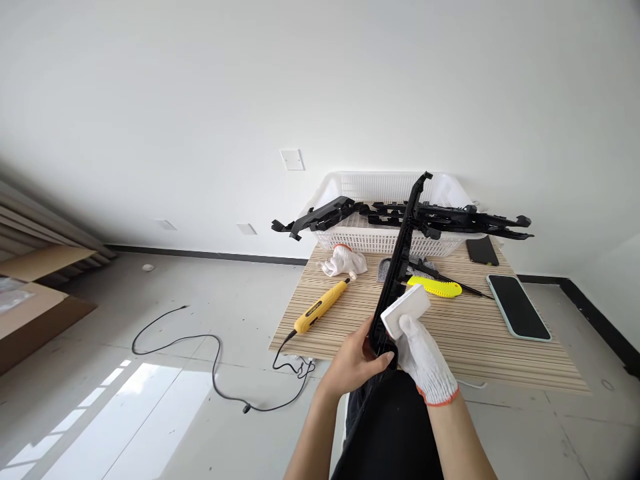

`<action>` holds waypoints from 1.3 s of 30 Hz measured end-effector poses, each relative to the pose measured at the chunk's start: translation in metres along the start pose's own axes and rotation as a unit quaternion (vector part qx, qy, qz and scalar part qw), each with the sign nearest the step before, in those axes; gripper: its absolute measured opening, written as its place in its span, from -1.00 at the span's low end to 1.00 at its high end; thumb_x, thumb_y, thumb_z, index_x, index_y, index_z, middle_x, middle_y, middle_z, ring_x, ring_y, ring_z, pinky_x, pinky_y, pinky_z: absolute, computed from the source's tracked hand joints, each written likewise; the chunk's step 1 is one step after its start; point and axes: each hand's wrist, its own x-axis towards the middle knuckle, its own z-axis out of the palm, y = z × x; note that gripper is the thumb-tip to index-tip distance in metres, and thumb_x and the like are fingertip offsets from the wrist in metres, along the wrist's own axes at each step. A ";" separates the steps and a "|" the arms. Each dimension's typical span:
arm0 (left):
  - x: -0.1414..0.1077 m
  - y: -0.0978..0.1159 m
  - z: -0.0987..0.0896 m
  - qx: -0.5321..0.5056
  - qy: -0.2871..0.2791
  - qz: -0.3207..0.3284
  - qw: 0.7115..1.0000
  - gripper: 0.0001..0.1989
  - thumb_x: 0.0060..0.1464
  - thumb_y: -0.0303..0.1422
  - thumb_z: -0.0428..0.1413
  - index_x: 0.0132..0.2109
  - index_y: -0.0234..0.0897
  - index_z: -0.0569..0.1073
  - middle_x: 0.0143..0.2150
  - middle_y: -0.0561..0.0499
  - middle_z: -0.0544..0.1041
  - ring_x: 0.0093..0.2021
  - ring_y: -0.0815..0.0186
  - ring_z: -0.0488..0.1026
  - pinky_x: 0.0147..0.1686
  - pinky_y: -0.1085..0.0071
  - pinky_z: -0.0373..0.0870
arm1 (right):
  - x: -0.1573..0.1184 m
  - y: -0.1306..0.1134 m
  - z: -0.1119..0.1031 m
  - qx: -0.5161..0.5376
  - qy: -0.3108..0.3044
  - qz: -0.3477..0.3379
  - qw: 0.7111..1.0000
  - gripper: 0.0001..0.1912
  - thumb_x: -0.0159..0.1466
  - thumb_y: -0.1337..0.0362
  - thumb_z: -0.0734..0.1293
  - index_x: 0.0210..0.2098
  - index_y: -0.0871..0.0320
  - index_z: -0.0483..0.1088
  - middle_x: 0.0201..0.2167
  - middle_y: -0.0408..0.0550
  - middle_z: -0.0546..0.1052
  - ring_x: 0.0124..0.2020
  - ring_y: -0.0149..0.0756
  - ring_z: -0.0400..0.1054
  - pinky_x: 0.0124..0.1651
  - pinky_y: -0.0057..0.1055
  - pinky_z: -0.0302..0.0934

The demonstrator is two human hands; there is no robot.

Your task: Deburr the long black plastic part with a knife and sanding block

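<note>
My bare left hand (pixel 354 363) is wrapped round the near end of a long black plastic trim piece (pixel 400 257), which slants up and away over the table. My right hand (pixel 427 357) wears a white knit glove with an orange cuff and grips a flat white rectangular block (pixel 406 309). The block lies against or just beside the trim's near part; which of the two I cannot tell. Right of the trim is a yellow utility knife (pixel 435 287). A yellow corded pen-shaped power tool (pixel 321 307) rests to the left, close to a crumpled white glove (pixel 344 261).
Behind, a white plastic basket (pixel 350 238) holds several black plastic pieces (pixel 470 217) that overhang its sides. Two phones, a pale-cased one (pixel 519 307) and a dark one (pixel 482 251), lie on the wood-striped table (pixel 480 340). A black cable (pixel 217 360) trails over the floor.
</note>
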 end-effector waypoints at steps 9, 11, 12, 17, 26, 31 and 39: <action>0.000 -0.006 0.000 0.027 0.013 -0.006 1.000 -0.55 0.06 -0.31 0.21 0.09 -0.27 0.33 -0.32 0.09 0.38 -0.44 0.42 0.24 -0.51 0.50 0.21 | -0.002 0.004 -0.005 -0.019 0.030 -0.013 0.999 -0.53 0.07 0.05 0.51 -0.07 0.06 0.48 -0.14 -0.01 0.60 -0.12 -0.08 0.48 -0.05 -0.18 0.34; -0.001 -0.007 0.000 0.014 0.014 -0.008 1.000 -0.51 0.06 -0.30 0.21 0.12 -0.26 0.30 -0.31 0.08 0.40 -0.43 0.41 0.27 -0.51 0.50 0.22 | -0.002 0.006 -0.005 -0.035 0.031 0.000 0.999 -0.52 0.02 0.11 0.55 -0.09 0.07 0.48 -0.14 0.00 0.60 -0.09 -0.06 0.47 -0.03 -0.18 0.33; -0.001 -0.007 0.000 0.006 0.012 -0.004 1.000 -0.50 0.06 -0.31 0.21 0.13 -0.26 0.30 -0.28 0.06 0.42 -0.41 0.39 0.30 -0.49 0.49 0.26 | -0.001 0.006 -0.006 -0.028 0.038 -0.013 0.999 -0.52 0.03 0.10 0.54 -0.08 0.07 0.48 -0.13 -0.01 0.60 -0.07 -0.05 0.46 -0.01 -0.17 0.32; -0.001 -0.009 0.001 -0.023 0.011 -0.001 1.000 -0.40 0.02 -0.37 0.22 0.20 -0.24 0.25 -0.13 -0.01 0.47 -0.27 0.30 0.41 -0.40 0.45 0.37 | -0.003 0.005 -0.007 -0.037 0.004 -0.022 0.999 -0.49 0.06 0.07 0.52 -0.03 0.08 0.47 -0.09 0.02 0.58 -0.01 -0.02 0.43 0.01 -0.15 0.31; 0.000 -0.010 0.002 -0.026 0.004 -0.001 1.000 -0.45 0.06 -0.33 0.21 0.19 -0.26 0.28 -0.24 0.02 0.47 -0.37 0.36 0.37 -0.45 0.48 0.34 | 0.000 0.007 -0.003 -0.087 0.039 -0.004 0.995 -0.51 -0.02 0.17 0.56 -0.09 0.08 0.49 -0.22 -0.03 0.62 -0.17 -0.07 0.49 -0.06 -0.19 0.33; -0.001 -0.008 0.001 -0.018 0.010 -0.001 1.000 -0.39 0.03 -0.35 0.22 0.23 -0.24 0.26 -0.19 0.01 0.48 -0.36 0.37 0.38 -0.44 0.49 0.36 | -0.004 0.002 -0.002 -0.077 0.034 0.003 0.996 -0.57 0.03 0.11 0.52 -0.14 0.09 0.50 -0.21 -0.01 0.61 -0.19 -0.08 0.49 -0.10 -0.17 0.34; -0.001 -0.009 0.001 -0.015 0.014 -0.001 1.000 -0.32 0.01 -0.37 0.23 0.27 -0.23 0.21 -0.18 0.00 0.49 -0.34 0.34 0.40 -0.43 0.49 0.39 | -0.006 0.002 -0.004 -0.051 0.034 -0.009 0.998 -0.56 0.01 0.08 0.53 -0.14 0.05 0.48 -0.22 -0.06 0.60 -0.10 -0.10 0.46 -0.04 -0.23 0.33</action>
